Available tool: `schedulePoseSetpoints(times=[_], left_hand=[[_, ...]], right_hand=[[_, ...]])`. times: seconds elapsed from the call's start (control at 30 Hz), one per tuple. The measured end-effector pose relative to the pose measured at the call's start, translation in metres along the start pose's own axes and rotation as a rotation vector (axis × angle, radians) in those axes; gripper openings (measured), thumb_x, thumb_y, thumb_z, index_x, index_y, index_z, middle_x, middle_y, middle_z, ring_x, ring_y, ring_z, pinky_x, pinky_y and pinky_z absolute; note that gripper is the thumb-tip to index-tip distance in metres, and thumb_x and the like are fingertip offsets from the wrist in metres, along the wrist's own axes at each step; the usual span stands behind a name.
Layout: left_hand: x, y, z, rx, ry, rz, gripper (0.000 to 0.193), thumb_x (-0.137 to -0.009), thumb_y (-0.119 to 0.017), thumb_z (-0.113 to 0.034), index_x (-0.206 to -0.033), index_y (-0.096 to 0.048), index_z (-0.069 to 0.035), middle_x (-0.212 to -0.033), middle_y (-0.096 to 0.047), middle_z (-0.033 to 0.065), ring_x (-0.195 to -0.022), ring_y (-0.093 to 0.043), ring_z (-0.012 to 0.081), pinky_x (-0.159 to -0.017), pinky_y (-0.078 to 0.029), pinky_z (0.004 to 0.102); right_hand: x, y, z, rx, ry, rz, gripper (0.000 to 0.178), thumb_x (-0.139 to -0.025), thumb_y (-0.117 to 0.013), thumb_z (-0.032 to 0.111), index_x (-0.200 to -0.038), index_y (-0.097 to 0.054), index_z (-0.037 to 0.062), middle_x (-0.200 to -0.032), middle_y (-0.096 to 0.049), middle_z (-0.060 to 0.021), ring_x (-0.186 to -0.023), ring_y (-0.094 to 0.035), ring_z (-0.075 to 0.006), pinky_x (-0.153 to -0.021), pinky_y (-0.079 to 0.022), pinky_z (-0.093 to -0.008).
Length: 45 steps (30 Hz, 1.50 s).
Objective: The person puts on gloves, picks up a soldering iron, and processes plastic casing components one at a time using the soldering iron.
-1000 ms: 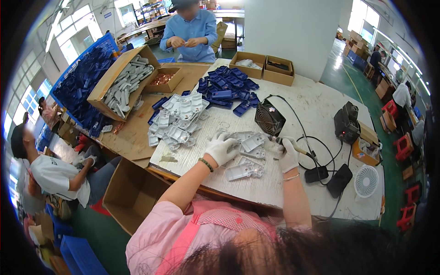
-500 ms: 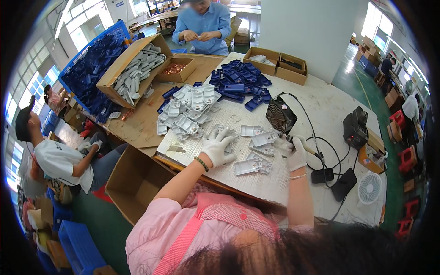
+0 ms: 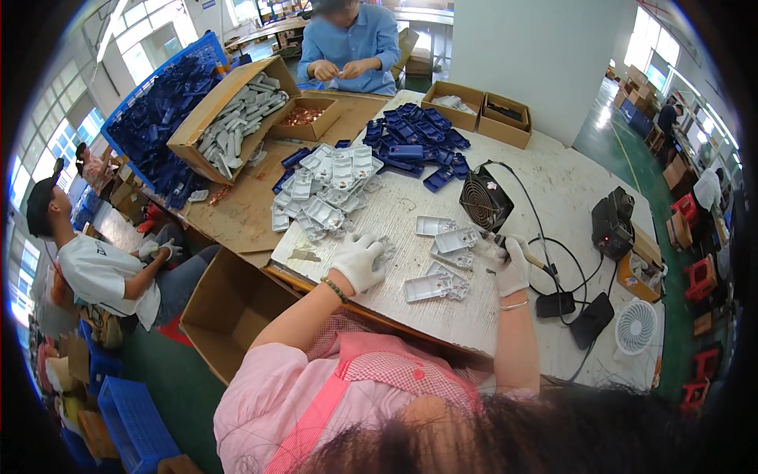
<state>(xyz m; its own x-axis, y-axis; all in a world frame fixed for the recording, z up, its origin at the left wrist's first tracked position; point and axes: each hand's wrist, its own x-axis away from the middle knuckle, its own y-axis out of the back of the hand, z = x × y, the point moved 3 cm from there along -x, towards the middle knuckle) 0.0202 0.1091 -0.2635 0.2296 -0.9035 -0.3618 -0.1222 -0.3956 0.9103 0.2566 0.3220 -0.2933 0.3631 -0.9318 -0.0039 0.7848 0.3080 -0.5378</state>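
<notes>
My gloved left hand (image 3: 359,265) is curled at the near edge of the big pile of grey plastic casings (image 3: 328,186), its fingers closed on a grey casing (image 3: 386,251) that shows past the fingertips. My gloved right hand (image 3: 512,272) grips a soldering iron (image 3: 534,257), whose tip end is hard to make out. Between my hands, several open grey casings lie on the white board: one group (image 3: 452,243) just left of the right hand, and another (image 3: 434,286) closer to me.
A small black fan (image 3: 485,201) stands behind the right hand. Cables run to a black power unit (image 3: 613,221); a white fan (image 3: 636,325) sits at right. Blue casings (image 3: 410,142) are heaped farther back. An open carton (image 3: 237,312) stands below the table's left edge. A co-worker (image 3: 347,47) sits opposite.
My left hand has drawn back toward me and to the left, its spread fingers now curled around a grey casing. The right hand has hardly moved.
</notes>
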Motion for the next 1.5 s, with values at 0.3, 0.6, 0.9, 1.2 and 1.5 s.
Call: schedulePoseSetpoints(times=[0.3,0.6,0.9,1.2,1.5], left_hand=[[0.089,0.058,0.045,-0.144,0.13,0.051,0.031,-0.068,-0.062,-0.021,-0.099,-0.059,-0.016,-0.1,-0.054,0.0111,-0.09,-0.05,0.0341,-0.081,-0.043,0.0393],[0.175,0.092,0.106,-0.379,0.803,0.599,0.047,-0.067,-0.068,-0.04,-0.105,-0.057,-0.014,-0.107,-0.052,0.0143,-0.095,-0.055,0.0342,-0.08,-0.047,0.0413],[0.005,0.039,-0.023,-0.022,-0.229,0.296,0.08,-0.053,-0.076,-0.049,-0.124,-0.047,-0.026,-0.136,-0.032,0.0155,-0.13,-0.019,0.041,-0.103,-0.014,0.0589],[-0.082,-0.041,-0.084,0.097,-0.424,0.528,0.081,-0.054,-0.068,-0.062,-0.125,-0.047,-0.028,-0.139,-0.028,0.0168,-0.13,-0.011,0.0484,-0.098,-0.013,0.068],[-0.043,-0.019,-0.053,0.154,-0.442,0.266,0.043,-0.065,-0.067,-0.035,-0.104,-0.058,-0.02,-0.108,-0.053,0.0083,-0.108,-0.046,0.0357,-0.088,-0.041,0.0433]], right_hand=[[0.005,-0.001,0.0,0.027,0.011,0.004,0.007,-0.084,-0.056,0.015,-0.086,-0.057,0.0082,-0.068,-0.053,0.0029,-0.055,-0.046,-0.0038,-0.049,-0.037,-0.0166],[0.004,-0.006,0.003,0.087,0.058,0.052,0.006,-0.084,-0.056,0.016,-0.083,-0.058,0.0099,-0.068,-0.054,0.0037,-0.055,-0.046,-0.0024,-0.049,-0.036,-0.0167],[0.001,0.005,0.01,-0.133,0.032,-0.014,0.002,-0.085,-0.056,0.012,-0.085,-0.057,0.0097,-0.068,-0.051,0.0044,-0.057,-0.048,-0.0026,-0.05,-0.039,-0.0157],[-0.005,0.015,0.007,-0.173,0.034,-0.035,0.002,-0.086,-0.054,0.012,-0.086,-0.055,0.0101,-0.073,-0.051,0.0037,-0.06,-0.047,-0.0043,-0.056,-0.04,-0.0176],[-0.003,0.015,0.006,-0.11,0.028,0.023,0.005,-0.088,-0.052,0.014,-0.086,-0.055,0.0097,-0.076,-0.054,0.002,-0.061,-0.046,-0.0046,-0.057,-0.039,-0.0174]])
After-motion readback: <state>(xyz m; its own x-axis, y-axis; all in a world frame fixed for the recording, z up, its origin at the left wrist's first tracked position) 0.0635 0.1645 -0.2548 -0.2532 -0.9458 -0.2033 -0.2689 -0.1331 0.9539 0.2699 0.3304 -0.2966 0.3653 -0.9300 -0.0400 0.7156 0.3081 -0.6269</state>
